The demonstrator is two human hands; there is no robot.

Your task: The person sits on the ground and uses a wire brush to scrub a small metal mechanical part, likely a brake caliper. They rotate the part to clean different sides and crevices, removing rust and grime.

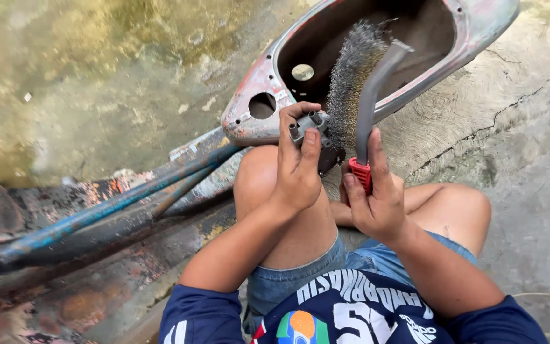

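The left hand [298,167] grips a small grey metal part [309,123]; the right hand [377,197] clasps a wire brush [351,76] by its handle. Cracked concrete ground [517,146] lies beneath, beside a worn scooter panel [249,121]

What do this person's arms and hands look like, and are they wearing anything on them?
Both hands are bare: the left hand and right hand wear no gloves, rings or watch that I can see. The forearms are uncovered too. Short dark navy sleeves with white striping end above the elbows, part of a navy jersey with white lettering and a colourful badge. Denim shorts sit below.
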